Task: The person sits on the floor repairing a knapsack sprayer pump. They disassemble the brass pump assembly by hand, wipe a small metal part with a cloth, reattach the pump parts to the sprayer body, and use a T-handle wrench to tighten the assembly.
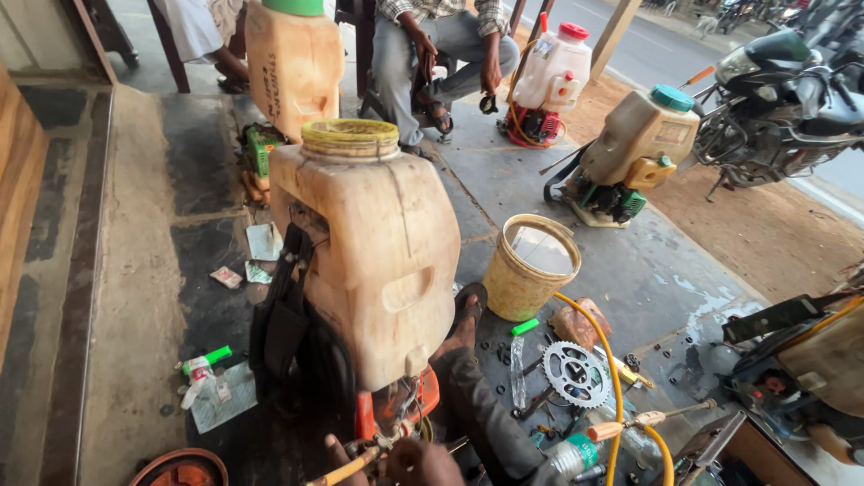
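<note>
In the head view, one hand [423,461] sits at the bottom edge by the sprayer [364,261] base, touching a brass fitting [360,461]; which hand it is and its grip cannot be told. The tank stands upright on the floor, beside a yellow bucket [529,270] and sprocket [576,373].

Four backpack sprayer tanks stand on the floor — one large stained one up close [373,261], one orange-tan behind it [292,63], one white with a red cap [553,72], one tan with a teal cap [639,135]. One yellow bucket [531,270]. One toothed sprocket [576,373]. One motorcycle [783,99]. One yellow hose [612,369]. One seated person [445,40] — in a checked shirt.
</note>
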A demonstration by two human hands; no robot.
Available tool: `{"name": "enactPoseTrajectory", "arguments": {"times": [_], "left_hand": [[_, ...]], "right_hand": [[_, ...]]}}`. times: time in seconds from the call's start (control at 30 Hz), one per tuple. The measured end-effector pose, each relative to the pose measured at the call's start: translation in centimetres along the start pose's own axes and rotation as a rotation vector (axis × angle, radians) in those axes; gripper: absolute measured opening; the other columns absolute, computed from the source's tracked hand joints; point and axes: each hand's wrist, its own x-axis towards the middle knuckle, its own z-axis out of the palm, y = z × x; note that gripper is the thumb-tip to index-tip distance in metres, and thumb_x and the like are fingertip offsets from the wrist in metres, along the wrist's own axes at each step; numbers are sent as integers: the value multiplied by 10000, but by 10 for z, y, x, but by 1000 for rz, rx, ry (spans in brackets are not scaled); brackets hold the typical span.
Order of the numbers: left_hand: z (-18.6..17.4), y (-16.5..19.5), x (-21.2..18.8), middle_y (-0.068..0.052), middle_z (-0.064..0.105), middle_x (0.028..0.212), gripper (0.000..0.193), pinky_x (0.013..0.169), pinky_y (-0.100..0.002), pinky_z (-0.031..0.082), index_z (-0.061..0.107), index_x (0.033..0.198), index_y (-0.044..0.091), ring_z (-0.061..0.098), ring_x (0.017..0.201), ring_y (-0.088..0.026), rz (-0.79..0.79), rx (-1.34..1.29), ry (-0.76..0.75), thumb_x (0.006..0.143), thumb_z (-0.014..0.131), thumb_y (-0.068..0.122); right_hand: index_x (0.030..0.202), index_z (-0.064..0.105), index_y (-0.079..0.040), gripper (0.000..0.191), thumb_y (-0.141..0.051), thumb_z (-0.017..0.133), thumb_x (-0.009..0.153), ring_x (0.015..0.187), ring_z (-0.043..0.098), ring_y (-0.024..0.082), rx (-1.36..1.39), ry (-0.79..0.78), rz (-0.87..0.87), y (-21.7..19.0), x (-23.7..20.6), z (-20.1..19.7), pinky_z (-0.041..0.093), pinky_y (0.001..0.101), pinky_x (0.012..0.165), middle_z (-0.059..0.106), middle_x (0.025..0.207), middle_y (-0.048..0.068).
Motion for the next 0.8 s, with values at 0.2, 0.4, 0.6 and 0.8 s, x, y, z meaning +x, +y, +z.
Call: {"name": "enactPoseTrajectory", "arguments": {"times": [0.2, 0.4, 0.6, 0.8], "left_hand": [[-8, -13, -2, -77, 683, 638, 832, 424, -261, 327, 658, 877, 28, 569, 480, -160, 66, -5, -12, 1031, 185, 695], [-18, -31, -10, -75, 683, 684, 652, 445, -249, 360, 645, 909, 31, 583, 508, -147, 115, 31, -90, 1037, 347, 597], [-18, -34, -16, -108, 661, 668, 576, 395, -291, 376, 643, 1061, 92, 574, 466, -176, 236, 42, -108, 997, 374, 597], [-22, -44, -13, -68, 702, 713, 733, 487, -242, 389, 682, 896, 21, 586, 514, -132, 76, -2, 3, 1063, 271, 604]], "right_hand": [[1528, 260, 79, 951, -255, 812, 830, 1028, 517, 309, -1830, 260, -867, -19, -113, -4, 431, 434, 918, 557, 1175, 156], [1612, 133, 77, 1011, -162, 852, 943, 1014, 577, 305, -2185, 231, -1620, -76, -136, 72, 469, 440, 952, 622, 1157, 143], [1267, 629, -186, 453, -296, 818, 871, 763, 676, 323, -2323, 24, -396, -61, -151, 51, 543, 402, 647, 735, 882, 112], [1669, 203, -80, 850, -255, 698, 1000, 835, 642, 273, -2094, -617, 514, -17, -152, -45, 502, 397, 765, 661, 937, 216]]}}
